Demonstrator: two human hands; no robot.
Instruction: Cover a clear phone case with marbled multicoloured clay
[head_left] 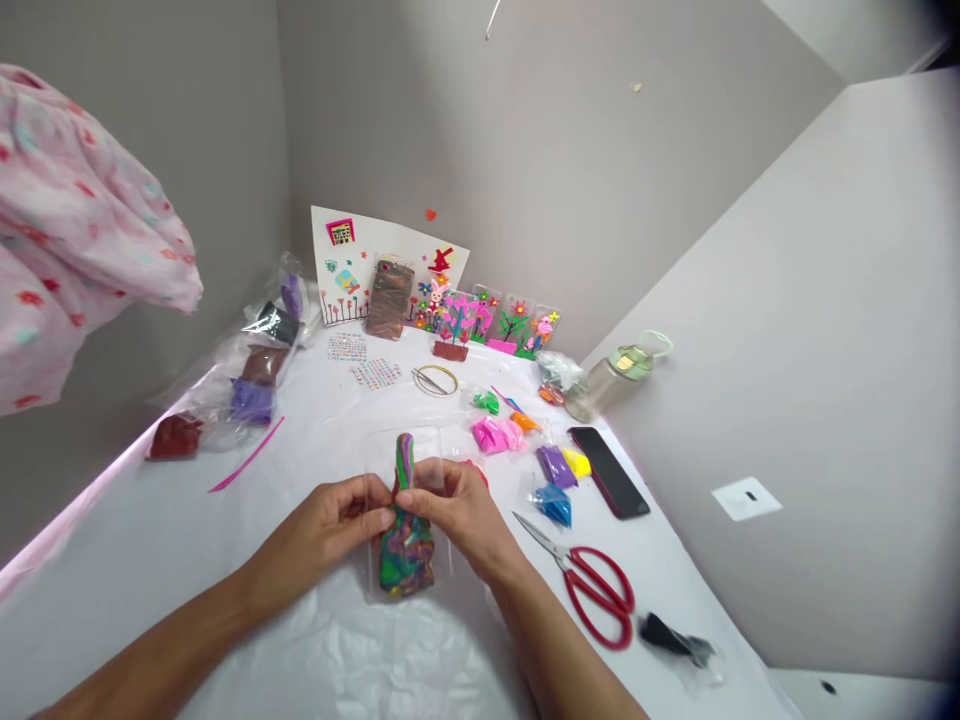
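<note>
A long lump of marbled clay (406, 545), swirled green, purple, pink and orange, lies on a clear plastic phone case (427, 440) on the white table. My left hand (330, 530) pinches its narrow middle from the left. From the right, my right hand (457, 510) grips the same spot, fingertips nearly meeting the left ones. The clay's thin upper end sticks up between my hands.
Red-handled scissors (592, 585), a black phone (609, 470), bagged clay in pink (491, 435), purple (555, 465), blue (555, 503) and yellow lie right. More clay bags (251, 395) sit left. Decorated cases (487, 320) lean on the wall. A bottle (611, 378) lies back right.
</note>
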